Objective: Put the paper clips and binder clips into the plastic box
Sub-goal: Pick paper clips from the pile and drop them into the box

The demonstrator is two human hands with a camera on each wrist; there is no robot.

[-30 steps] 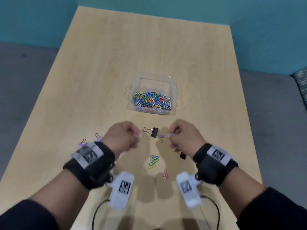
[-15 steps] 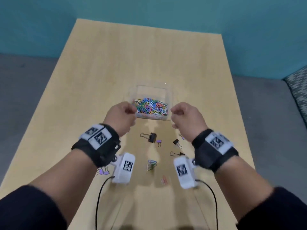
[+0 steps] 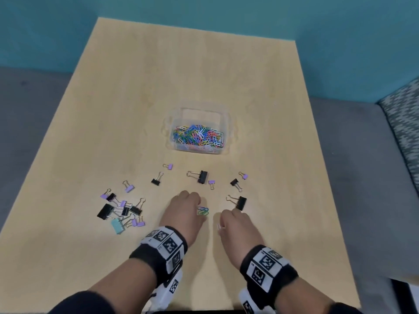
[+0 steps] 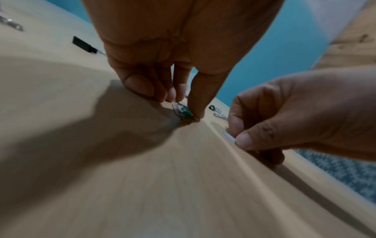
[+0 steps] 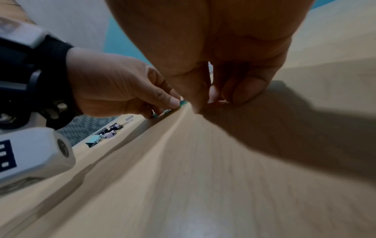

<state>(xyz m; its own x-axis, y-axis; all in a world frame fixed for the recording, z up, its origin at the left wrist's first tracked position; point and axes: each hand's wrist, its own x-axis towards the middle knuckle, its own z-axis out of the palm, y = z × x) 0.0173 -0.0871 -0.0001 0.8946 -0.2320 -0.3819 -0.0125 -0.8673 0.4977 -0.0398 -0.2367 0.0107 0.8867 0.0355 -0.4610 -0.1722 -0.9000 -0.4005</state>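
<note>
The clear plastic box stands mid-table with a heap of coloured paper clips inside. My left hand is down on the table, thumb and fingertips pinching a small bunch of blue and green paper clips; the left wrist view shows the clips under the thumb. Just right of it, my right hand pinches a pale reddish paper clip lying on the wood. Black and purple binder clips, such as a large black one, lie between the hands and the box.
A pile of black, purple and teal binder clips lies to the left of my left hand. The table's near edge is close behind my wrists. A patterned seat stands beyond the right edge.
Both hands have pulled back from the box toward me and dropped onto the loose paper clips. Each now pinches clips on the table.
</note>
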